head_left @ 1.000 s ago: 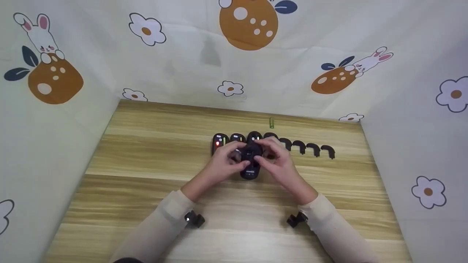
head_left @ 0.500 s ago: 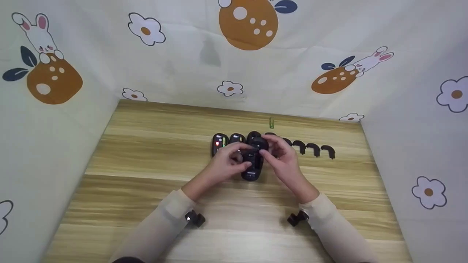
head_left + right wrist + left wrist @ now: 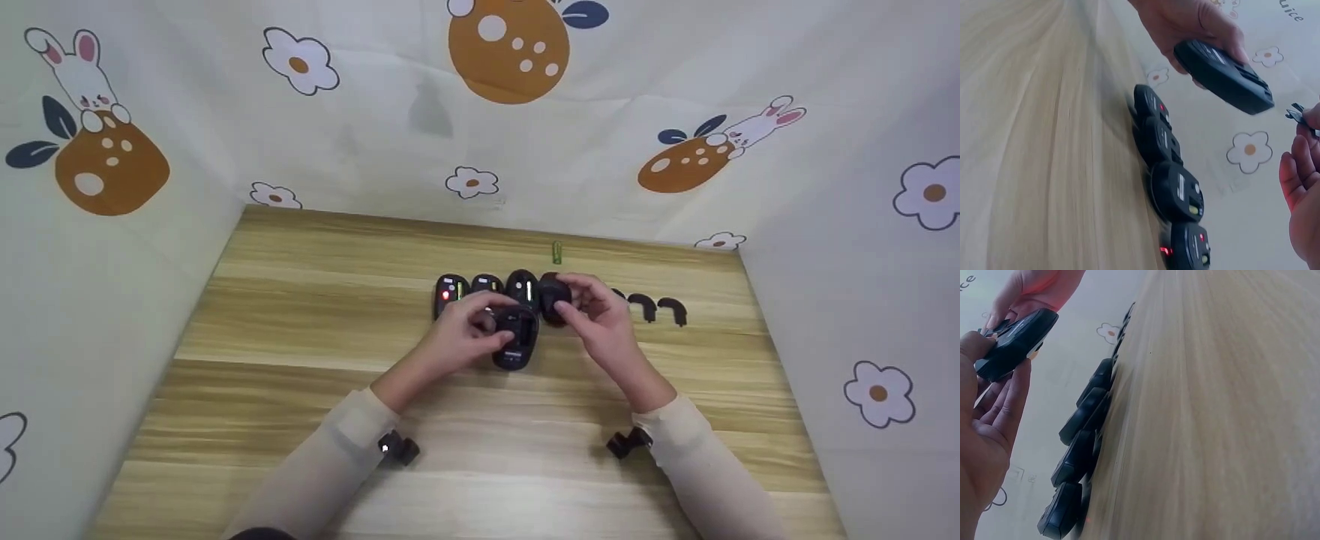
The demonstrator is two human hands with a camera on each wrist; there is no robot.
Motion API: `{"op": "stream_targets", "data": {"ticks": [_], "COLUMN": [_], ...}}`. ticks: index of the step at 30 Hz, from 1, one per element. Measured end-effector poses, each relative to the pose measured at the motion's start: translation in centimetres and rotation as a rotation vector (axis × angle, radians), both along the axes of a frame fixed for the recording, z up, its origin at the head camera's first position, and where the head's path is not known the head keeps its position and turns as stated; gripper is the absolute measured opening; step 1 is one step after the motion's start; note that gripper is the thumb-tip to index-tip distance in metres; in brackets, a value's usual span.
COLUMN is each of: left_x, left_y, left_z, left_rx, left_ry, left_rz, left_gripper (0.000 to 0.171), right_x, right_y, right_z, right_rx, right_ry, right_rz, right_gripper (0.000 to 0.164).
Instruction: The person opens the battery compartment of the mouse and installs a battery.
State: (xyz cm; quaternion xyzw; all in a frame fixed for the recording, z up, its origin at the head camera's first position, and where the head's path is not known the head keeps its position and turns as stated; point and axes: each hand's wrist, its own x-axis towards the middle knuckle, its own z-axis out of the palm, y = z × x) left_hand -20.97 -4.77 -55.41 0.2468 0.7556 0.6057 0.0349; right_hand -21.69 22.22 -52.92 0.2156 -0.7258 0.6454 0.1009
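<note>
My left hand (image 3: 457,334) holds a black computer mouse (image 3: 516,352) above the table, underside up, with its long battery slot uncovered. In the right wrist view the thumb of that hand lies along the edge of the mouse (image 3: 1221,76). To the right, my right hand (image 3: 604,319) pinches a small, thin black battery cover (image 3: 1296,115) between thumb and fingertips, apart from the mouse. In the head view it overlaps the dark mouse (image 3: 553,311) at the right end of the row behind.
Several upturned black mice stand side by side behind the hands; the leftmost mouse (image 3: 450,289) glows red. Hook-shaped black covers (image 3: 643,306) lie in line at the right, partly hidden by my right hand. A green battery (image 3: 556,252) lies near the table's back edge.
The right hand has lifted the battery cover off the mouse and moved to the right with it, baring the slot. The left hand has stayed almost still with the mouse.
</note>
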Motion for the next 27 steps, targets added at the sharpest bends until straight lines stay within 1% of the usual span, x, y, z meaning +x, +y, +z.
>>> {"op": "stream_targets", "data": {"ticks": [6,10,18,27], "left_x": [0.0,0.0,-0.1,-0.1], "left_y": [-0.1,-0.2,-0.3,-0.4], "left_z": [0.1,0.2,0.3,0.2], "left_rx": [0.010,0.019,0.009,0.007], "left_ry": [-0.027,-0.036,-0.038,-0.038], "left_rz": [0.008,0.007,0.005,0.007], "left_gripper": [0.044,0.045,0.045,0.045], "right_x": [-0.4,-0.5,-0.9,-1.1], "right_y": [2.8,4.7,7.9,11.2], "right_z": [0.0,0.1,0.0,-0.3], "right_rx": [0.078,0.098,0.069,0.038], "right_ry": [-0.047,-0.084,-0.130,-0.142], "right_rz": [-0.014,-0.031,-0.091,-0.155], "right_gripper": [0.033,0.034,0.034,0.034]}}
